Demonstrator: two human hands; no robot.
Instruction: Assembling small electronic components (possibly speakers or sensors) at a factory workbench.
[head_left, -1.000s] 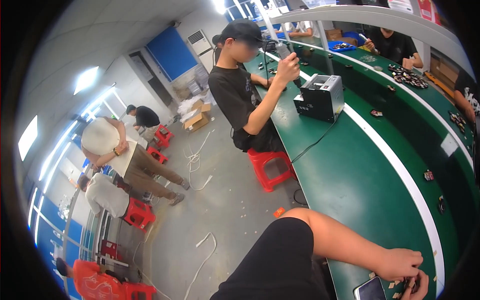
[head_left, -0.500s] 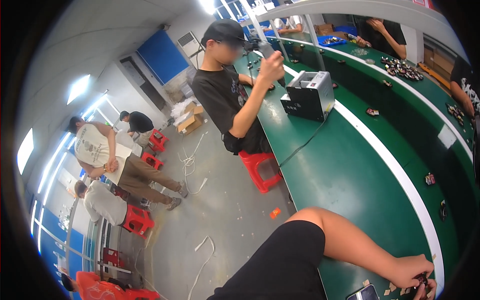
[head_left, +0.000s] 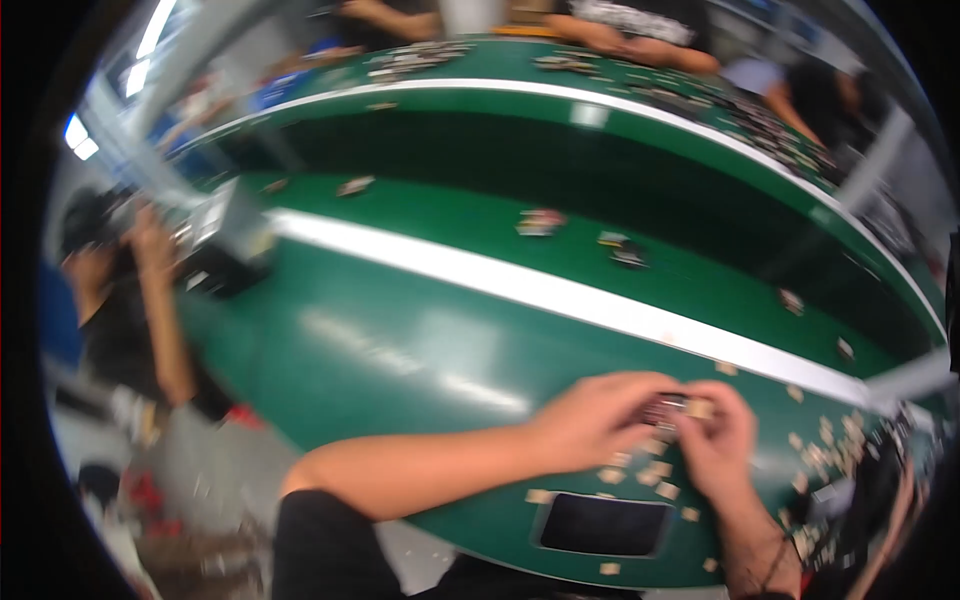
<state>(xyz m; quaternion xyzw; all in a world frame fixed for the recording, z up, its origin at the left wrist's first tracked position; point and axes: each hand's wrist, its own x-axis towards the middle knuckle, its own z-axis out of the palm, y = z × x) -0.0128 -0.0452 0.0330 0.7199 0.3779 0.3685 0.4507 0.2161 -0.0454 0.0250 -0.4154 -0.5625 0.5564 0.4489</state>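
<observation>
My left hand [head_left: 590, 420] is closed around a small dark reddish part [head_left: 662, 408], perhaps an electronic assembly; motion smear hides its exact kind. Close against it, my right hand [head_left: 725, 435] has its fingers bent together, with a small tan square piece [head_left: 700, 408] pinched at the fingertips, touching or almost touching the dark part. Both hands are above the green tabletop [head_left: 420, 350]. Below them lies a phone with a dark screen [head_left: 605, 525], surrounded by loose tan squares [head_left: 655, 470].
More tan squares [head_left: 825, 445] lie scattered to the right. Beyond a white rail [head_left: 480, 280] runs a green belt carrying several small assemblies [head_left: 540, 222]. At left, a co-worker [head_left: 130, 320] sits beside a grey box-shaped machine [head_left: 225, 240]. Other people's arms [head_left: 640, 48] rest across the far bench.
My view has swung right and down onto the bench, bringing both hands toward the middle. The dark part stays in my hands; a tan square now shows at my right fingertips.
</observation>
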